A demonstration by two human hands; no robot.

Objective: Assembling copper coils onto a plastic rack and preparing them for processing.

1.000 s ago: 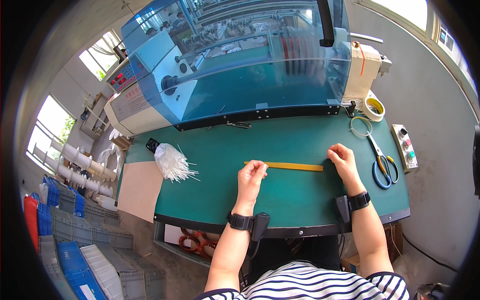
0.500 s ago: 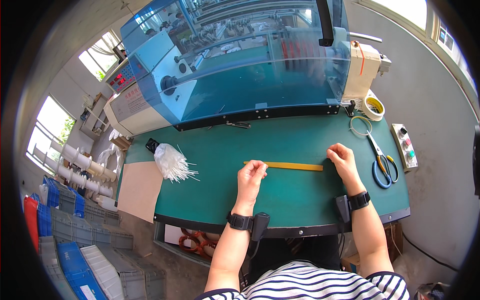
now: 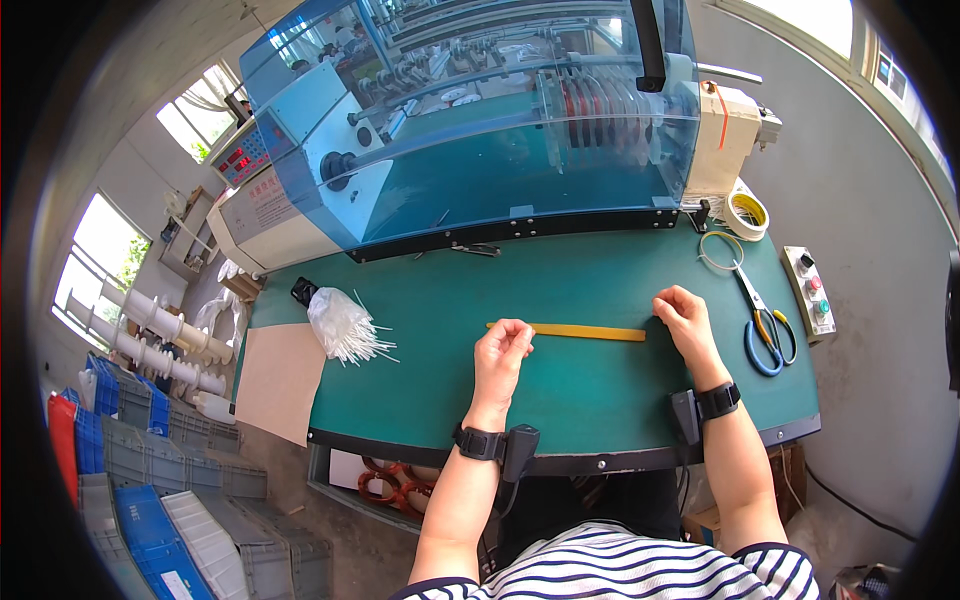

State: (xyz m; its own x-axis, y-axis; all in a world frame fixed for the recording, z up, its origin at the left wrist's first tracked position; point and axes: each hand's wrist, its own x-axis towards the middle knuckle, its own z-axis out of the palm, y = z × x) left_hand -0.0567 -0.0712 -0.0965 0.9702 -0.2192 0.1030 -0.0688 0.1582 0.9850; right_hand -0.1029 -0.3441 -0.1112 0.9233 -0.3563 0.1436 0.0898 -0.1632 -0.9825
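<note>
My left hand [image 3: 501, 356] rests on the green tabletop with its fingers curled closed, at the left end of a flat yellow strip [image 3: 590, 333]. The strip runs behind its knuckles, and a small tip shows on the far side. Just past the strip's right end, apart from it, is my right hand [image 3: 687, 318]. Its fingers are curled in with the thumb against them, and nothing shows in them. Each wrist wears a black strap with a small box.
A blue-covered winding machine [image 3: 480, 150] spans the table's back. Blue-handled scissors [image 3: 764, 340], a tape roll [image 3: 746, 214] and a button box [image 3: 809, 290] lie right. On the left are a bag of white sticks [image 3: 345, 322] and brown cardboard [image 3: 279, 375]. Crates [image 3: 150, 540] stand lower left.
Behind the machine's cover, the red and clear discs at right were blurred and now show more distinctly. Both hands and the yellow strip stay where they were.
</note>
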